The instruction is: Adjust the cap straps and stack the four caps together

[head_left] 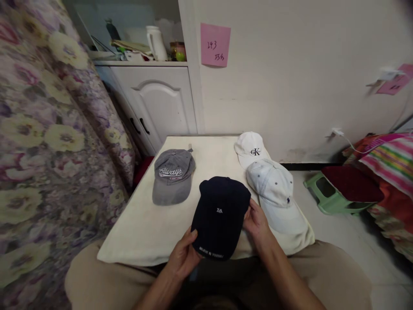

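I hold a dark navy cap (220, 215) with small white lettering over the near edge of a low cream-covered table (142, 228). My left hand (183, 256) grips its brim from below at the near left. My right hand (257, 221) grips the cap's right side, fingers curled on the fabric. A grey cap (172, 175) with white script lies to the left. A pale blue cap (275, 191) lies at the right, overlapping a white cap (251, 148) with a black logo behind it.
A floral curtain (48, 142) hangs along the left. A white cabinet (158, 103) with clutter on top stands behind the table. A pink note (215, 44) is stuck on the wall. A green stool (332, 196) and striped bedding (387, 163) are at the right.
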Demonstrator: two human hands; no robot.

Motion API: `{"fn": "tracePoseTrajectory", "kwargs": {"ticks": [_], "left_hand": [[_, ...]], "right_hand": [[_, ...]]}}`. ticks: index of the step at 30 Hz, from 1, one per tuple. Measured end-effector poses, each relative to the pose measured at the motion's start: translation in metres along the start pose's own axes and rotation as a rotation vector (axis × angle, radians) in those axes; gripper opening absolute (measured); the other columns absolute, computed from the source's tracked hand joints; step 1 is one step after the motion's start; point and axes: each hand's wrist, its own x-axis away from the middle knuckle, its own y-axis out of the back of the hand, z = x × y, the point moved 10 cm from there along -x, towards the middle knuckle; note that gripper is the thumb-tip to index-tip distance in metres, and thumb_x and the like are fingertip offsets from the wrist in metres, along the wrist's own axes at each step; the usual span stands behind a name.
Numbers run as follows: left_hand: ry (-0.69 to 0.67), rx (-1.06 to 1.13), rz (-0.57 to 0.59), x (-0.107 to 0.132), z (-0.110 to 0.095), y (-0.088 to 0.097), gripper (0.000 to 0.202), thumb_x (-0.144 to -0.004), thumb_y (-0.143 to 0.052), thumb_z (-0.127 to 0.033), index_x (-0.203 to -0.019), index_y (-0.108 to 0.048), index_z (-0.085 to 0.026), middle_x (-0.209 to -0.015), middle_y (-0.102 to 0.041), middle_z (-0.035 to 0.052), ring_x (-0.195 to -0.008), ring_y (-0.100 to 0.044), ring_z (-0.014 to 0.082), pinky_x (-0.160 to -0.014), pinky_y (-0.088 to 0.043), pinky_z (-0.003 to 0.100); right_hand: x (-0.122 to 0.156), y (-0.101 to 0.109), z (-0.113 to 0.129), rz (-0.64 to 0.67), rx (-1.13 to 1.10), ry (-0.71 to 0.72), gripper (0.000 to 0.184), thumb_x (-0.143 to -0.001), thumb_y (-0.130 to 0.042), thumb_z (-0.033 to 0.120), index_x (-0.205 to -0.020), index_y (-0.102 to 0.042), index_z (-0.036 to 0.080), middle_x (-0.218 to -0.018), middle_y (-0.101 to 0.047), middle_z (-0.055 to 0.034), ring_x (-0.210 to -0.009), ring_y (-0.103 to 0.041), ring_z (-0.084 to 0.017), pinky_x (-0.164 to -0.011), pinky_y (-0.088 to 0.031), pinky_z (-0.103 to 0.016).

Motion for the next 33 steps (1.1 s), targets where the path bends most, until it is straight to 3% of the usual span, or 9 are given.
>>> {"fn": "tracePoseTrajectory", "kwargs": {"ticks": [3,6,12,16,20,22,25,30,33], "left_hand": [[-0.026,0.016,-0.002,0.011,0.009,-0.005,0.061,-0.083,-0.068,-0.01,-0.14,-0.054,-0.026,-0.12,-0.074,0.007,-0.114,-0.068,0.0264,-0.106,-0.048,0.036],[-0.048,-0.06,-0.064,0.018,0.005,-0.012,0.066,-0.077,-0.071,-0.006,-0.139,-0.055,-0.022,-0.116,-0.075,0.0084,-0.111,-0.069,0.0283,-0.103,-0.05,0.037],[-0.1,-0.149,-0.068,0.023,-0.029,-0.021,0.067,-0.07,-0.074,-0.007,-0.134,-0.059,-0.017,-0.113,-0.076,0.0107,-0.111,-0.068,0.0326,-0.101,-0.052,0.043],[-0.232,-0.174,-0.009,-0.001,-0.094,-0.046,0.07,-0.072,-0.07,-0.005,-0.139,-0.054,-0.015,-0.116,-0.075,0.0122,-0.114,-0.066,0.0316,-0.106,-0.048,0.044],[-0.492,-0.137,0.037,-0.034,-0.195,-0.083,0.071,-0.074,-0.061,0.003,-0.141,-0.052,-0.018,-0.119,-0.074,0.0094,-0.114,-0.067,0.0262,-0.107,-0.048,0.041],[-0.594,-0.091,0.043,-0.046,-0.236,-0.085,0.067,-0.078,-0.057,0.003,-0.141,-0.052,-0.017,-0.119,-0.074,0.0089,-0.109,-0.07,0.0233,-0.105,-0.051,0.039],[-0.638,0.015,-0.084,-0.055,-0.259,-0.044,0.057,-0.084,-0.052,0.003,-0.138,-0.054,-0.015,-0.11,-0.077,0.0087,-0.097,-0.074,0.0185,-0.096,-0.056,0.032],[-0.53,0.065,-0.236,-0.046,-0.222,0.043,0.06,-0.086,-0.044,0.009,-0.141,-0.049,-0.013,-0.098,-0.08,0.0097,-0.086,-0.077,0.0191,-0.085,-0.061,0.028],[-0.516,0.078,-0.255,-0.038,-0.207,0.063,0.061,-0.087,-0.041,0.009,-0.142,-0.048,-0.016,-0.098,-0.08,0.0081,-0.087,-0.077,0.0182,-0.085,-0.061,0.025]], "right_hand": [[0.002,0.0,-0.004,0.018,0.015,0.002,0.016,-0.077,-0.077,0.024,-0.09,-0.073,0.018,-0.083,-0.08,0.0009,-0.077,-0.075,-0.013,-0.081,-0.058,-0.022],[0.003,0.001,-0.004,0.037,0.039,0.008,0.017,-0.076,-0.077,0.024,-0.092,-0.073,0.019,-0.086,-0.08,0.0007,-0.081,-0.076,-0.015,-0.082,-0.058,-0.024],[0.002,0.008,0.009,0.015,-0.063,0.014,0.011,-0.083,-0.066,0.011,-0.09,-0.071,0.017,-0.083,-0.08,-0.0026,-0.075,-0.076,-0.014,-0.075,-0.061,-0.024],[0.004,0.004,-0.001,0.034,-0.064,-0.056,0.017,-0.085,-0.062,0.004,-0.095,-0.071,0.015,-0.088,-0.08,-0.0041,-0.074,-0.076,-0.011,-0.074,-0.062,-0.022],[0.005,0.002,-0.021,0.046,-0.028,-0.13,0.013,-0.083,-0.068,0.004,-0.092,-0.071,0.013,-0.078,-0.078,-0.0037,-0.064,-0.073,-0.01,-0.065,-0.062,-0.018],[0.003,0.002,-0.026,0.05,-0.014,-0.131,0.012,-0.081,-0.071,0.005,-0.09,-0.072,0.013,-0.076,-0.077,-0.0032,-0.061,-0.072,-0.009,-0.063,-0.061,-0.017],[0.001,0.003,-0.029,0.06,0.005,-0.119,0.011,-0.08,-0.074,0.008,-0.089,-0.072,0.013,-0.076,-0.076,-0.0024,-0.06,-0.07,-0.009,-0.062,-0.061,-0.017],[-0.001,0.003,-0.03,0.077,0.04,-0.089,0.012,-0.079,-0.077,0.011,-0.09,-0.073,0.013,-0.078,-0.076,-0.0028,-0.061,-0.07,-0.009,-0.063,-0.061,-0.017],[-0.001,0.003,-0.03,0.083,0.053,-0.076,0.014,-0.078,-0.078,0.011,-0.091,-0.073,0.013,-0.078,-0.076,-0.0027,-0.062,-0.069,-0.008,-0.064,-0.06,-0.017]]}}
